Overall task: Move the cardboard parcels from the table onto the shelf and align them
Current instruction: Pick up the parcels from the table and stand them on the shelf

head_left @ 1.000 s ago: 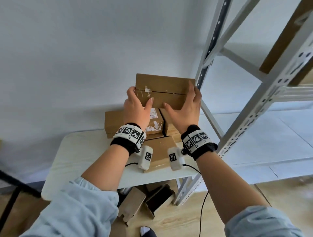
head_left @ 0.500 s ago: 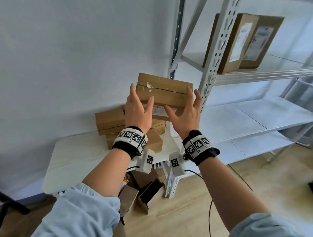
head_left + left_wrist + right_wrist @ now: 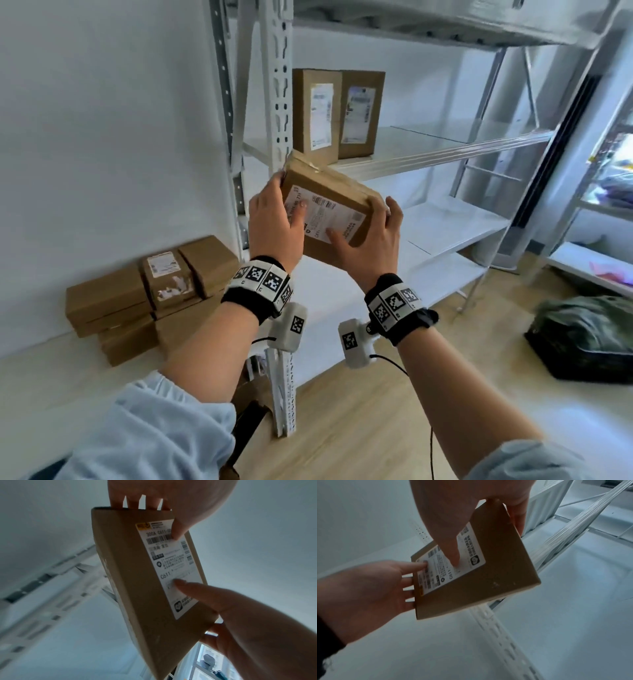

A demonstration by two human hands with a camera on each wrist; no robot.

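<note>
I hold a flat cardboard parcel (image 3: 329,209) in the air, tilted, its white label facing me. My left hand (image 3: 286,200) grips its left end and my right hand (image 3: 363,233) its right end, thumbs on the label and fingers behind. It hangs just in front of the white metal shelf (image 3: 445,150), beside the front upright (image 3: 279,85). Two parcels (image 3: 317,113) (image 3: 361,113) stand upright side by side on that shelf's left end. Several more parcels (image 3: 144,294) are stacked on the white table (image 3: 41,380). The wrist views show the same parcel (image 3: 145,574) (image 3: 488,577) between both hands.
The shelf board runs bare to the right of the two standing parcels. Lower shelf boards (image 3: 455,226) lie below. A dark bag (image 3: 589,335) sits on the wooden floor at the right. Opened cardboard boxes (image 3: 250,404) lie under the table.
Both hands carried the parcel up and to the right, away from the table stack toward the shelf, and turned it so the label faces me. My view swung right.
</note>
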